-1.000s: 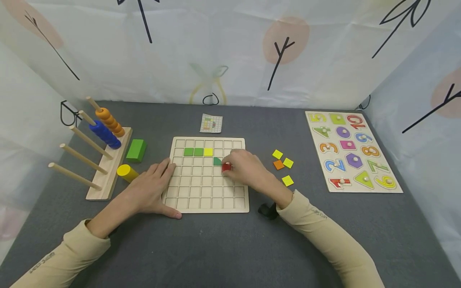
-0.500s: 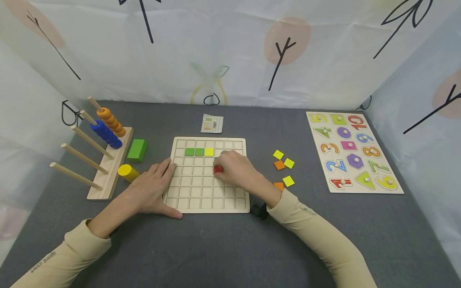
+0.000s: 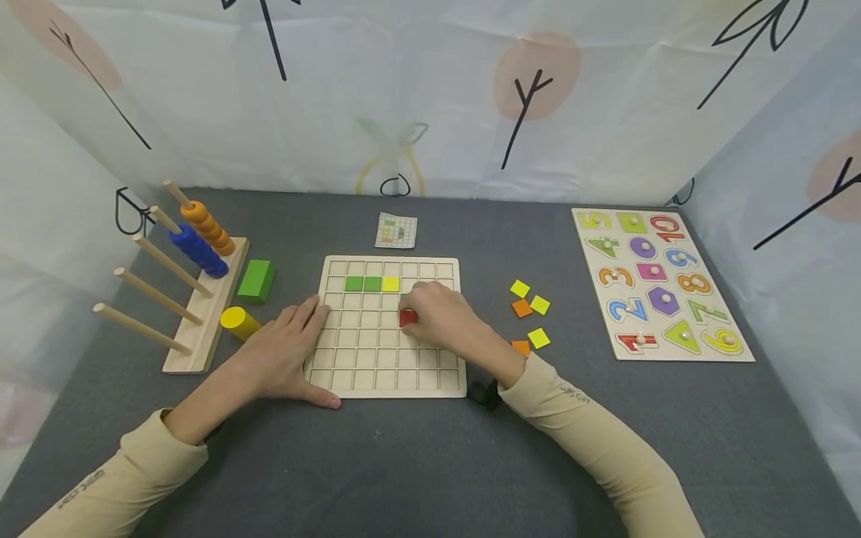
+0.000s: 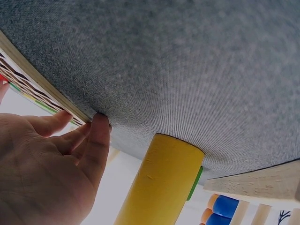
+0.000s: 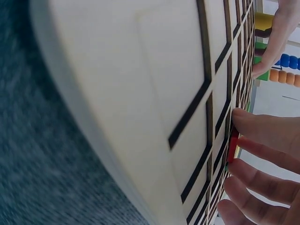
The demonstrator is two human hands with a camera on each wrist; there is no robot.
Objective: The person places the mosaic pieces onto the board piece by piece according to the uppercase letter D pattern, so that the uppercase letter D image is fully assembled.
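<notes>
A wooden grid board [image 3: 377,373] lies mid-table. Its second row carries two green tiles [image 3: 362,283] and a yellow tile [image 3: 390,283]. My right hand [image 3: 413,314] is over the board's right middle and pinches a red tile [image 3: 406,318] down in a cell; a dark green piece just above it is mostly hidden. In the right wrist view the red tile [image 5: 233,145] sits between my fingertips [image 5: 262,131] against the board [image 5: 140,93]. My left hand [image 3: 285,351] lies flat, with straight fingers on the board's left edge [image 4: 42,89].
Loose yellow tiles [image 3: 538,304] and orange tiles [image 3: 521,308] lie right of the board. A number puzzle [image 3: 659,280] is at far right. On the left are a peg rack [image 3: 202,329] with rings, a green block [image 3: 255,281] and a yellow cylinder [image 3: 237,321]. A pattern card [image 3: 395,230] lies behind.
My right hand moved the red tile about one cell to the left and lowered it onto the board, uncovering an orange tile near my wrist. The left hand stayed still.
</notes>
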